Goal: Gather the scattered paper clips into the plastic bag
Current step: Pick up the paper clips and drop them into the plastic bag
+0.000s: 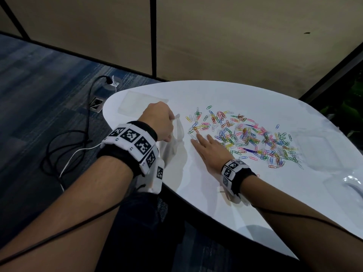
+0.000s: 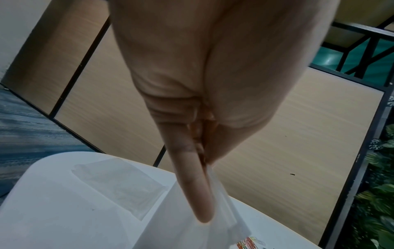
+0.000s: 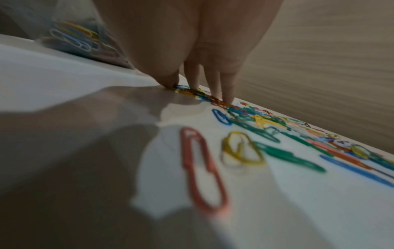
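I am sitting at a white counter (image 1: pixel 216 193). A big pile of clips (image 1: pixel 251 136) in many colours is lying spread out on it, to the right of my hands. A clear bag (image 1: pixel 172 142) is hanging at the near left edge of the counter, and some clips are showing inside it. My left hand (image 1: pixel 159 120) is pinching the top of the bag and holding it up. My right hand (image 1: pixel 208 150) is lying flat with fingers (image 3: pixel 229 84) straight, touching the clips at the left end of the pile.
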The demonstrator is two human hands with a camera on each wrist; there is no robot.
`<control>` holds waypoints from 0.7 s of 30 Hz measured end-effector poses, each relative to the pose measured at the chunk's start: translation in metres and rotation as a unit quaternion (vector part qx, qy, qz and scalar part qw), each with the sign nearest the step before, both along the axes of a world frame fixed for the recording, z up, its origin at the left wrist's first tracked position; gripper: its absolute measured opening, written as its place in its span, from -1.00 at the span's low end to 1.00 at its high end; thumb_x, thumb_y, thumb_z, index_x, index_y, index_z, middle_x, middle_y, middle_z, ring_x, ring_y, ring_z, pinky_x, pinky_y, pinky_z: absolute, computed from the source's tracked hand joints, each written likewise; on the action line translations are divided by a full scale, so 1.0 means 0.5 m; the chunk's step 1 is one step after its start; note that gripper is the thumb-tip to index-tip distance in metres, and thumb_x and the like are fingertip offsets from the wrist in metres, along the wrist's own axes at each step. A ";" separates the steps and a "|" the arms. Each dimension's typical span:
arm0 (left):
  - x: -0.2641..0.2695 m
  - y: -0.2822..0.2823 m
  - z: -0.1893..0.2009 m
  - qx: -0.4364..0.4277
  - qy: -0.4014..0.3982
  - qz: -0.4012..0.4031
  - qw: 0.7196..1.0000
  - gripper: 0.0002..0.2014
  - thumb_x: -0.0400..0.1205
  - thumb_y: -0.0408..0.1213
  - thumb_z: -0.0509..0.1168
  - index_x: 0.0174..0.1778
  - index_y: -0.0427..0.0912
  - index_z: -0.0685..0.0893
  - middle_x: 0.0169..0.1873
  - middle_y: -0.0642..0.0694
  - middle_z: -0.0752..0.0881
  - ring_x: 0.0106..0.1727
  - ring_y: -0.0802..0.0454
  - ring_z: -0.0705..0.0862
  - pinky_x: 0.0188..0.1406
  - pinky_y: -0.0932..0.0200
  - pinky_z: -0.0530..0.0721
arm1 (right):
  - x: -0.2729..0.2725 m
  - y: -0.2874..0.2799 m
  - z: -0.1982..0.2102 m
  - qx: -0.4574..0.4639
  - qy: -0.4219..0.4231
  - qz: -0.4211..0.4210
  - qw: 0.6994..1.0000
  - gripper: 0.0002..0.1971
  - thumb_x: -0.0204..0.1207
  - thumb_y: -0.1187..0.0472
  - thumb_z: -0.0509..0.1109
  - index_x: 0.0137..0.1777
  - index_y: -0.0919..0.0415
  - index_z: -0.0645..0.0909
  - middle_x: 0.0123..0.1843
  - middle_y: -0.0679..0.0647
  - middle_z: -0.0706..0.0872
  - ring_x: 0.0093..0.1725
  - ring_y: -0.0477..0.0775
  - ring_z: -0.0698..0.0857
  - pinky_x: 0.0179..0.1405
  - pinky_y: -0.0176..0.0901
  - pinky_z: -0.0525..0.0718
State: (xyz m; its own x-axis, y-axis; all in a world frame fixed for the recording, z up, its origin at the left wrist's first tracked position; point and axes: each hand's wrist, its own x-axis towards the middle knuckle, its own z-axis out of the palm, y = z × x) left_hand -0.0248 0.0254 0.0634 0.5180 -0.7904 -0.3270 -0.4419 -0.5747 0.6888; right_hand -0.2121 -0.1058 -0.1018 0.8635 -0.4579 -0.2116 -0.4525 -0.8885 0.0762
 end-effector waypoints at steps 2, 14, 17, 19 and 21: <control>0.000 0.000 0.000 0.002 0.003 -0.001 1.000 -0.64 0.63 -0.59 0.13 0.25 -0.30 0.71 -0.17 -0.34 0.82 -0.27 -0.18 0.87 -0.02 -0.06 0.86 | -0.012 -0.009 -0.003 0.004 -0.046 0.003 0.999 -0.46 0.53 0.37 0.38 0.51 0.21 0.40 0.51 0.18 0.50 0.40 0.32 0.56 0.13 0.11 0.74; -0.013 0.004 0.004 0.002 0.017 -0.019 1.000 -0.66 0.69 -0.55 0.12 0.28 -0.33 0.71 -0.16 -0.38 0.82 -0.24 -0.19 0.87 -0.04 -0.08 0.86 | -0.043 -0.076 0.111 0.229 -0.259 -0.370 0.862 -0.87 0.44 0.26 0.57 -0.02 0.19 0.84 -0.15 0.05 0.84 -0.18 -0.02 0.79 -0.07 -0.24 0.72; -0.017 0.000 0.004 0.004 0.016 -0.027 1.000 -0.68 0.70 -0.54 0.13 0.26 -0.34 0.71 -0.17 -0.38 0.83 -0.20 -0.21 0.87 -0.01 -0.08 0.86 | -0.024 -0.052 0.170 0.472 -0.437 -0.403 0.651 -0.89 0.39 0.45 0.57 -0.09 0.34 0.81 0.00 0.25 0.83 -0.07 0.15 0.84 0.05 -0.09 0.79; -0.018 -0.002 0.002 0.006 0.014 -0.032 0.999 -0.71 0.70 -0.52 0.14 0.22 -0.34 0.72 -0.19 -0.35 0.83 -0.22 -0.20 0.87 -0.03 -0.07 0.86 | 0.006 -0.025 0.212 0.558 -0.469 -0.363 0.580 -0.85 0.40 0.50 0.54 -0.03 0.45 0.76 0.05 0.29 0.81 -0.01 0.18 0.81 0.02 -0.19 0.78; -0.019 -0.003 0.000 0.007 0.013 -0.034 0.999 -0.72 0.69 -0.52 0.15 0.17 -0.33 0.74 -0.21 -0.34 0.83 -0.24 -0.19 0.87 -0.05 -0.07 0.86 | 0.042 0.009 0.246 0.595 -0.461 -0.319 0.576 -0.86 0.42 0.52 0.51 -0.02 0.50 0.74 0.03 0.26 0.80 -0.02 0.14 0.81 0.03 -0.22 0.77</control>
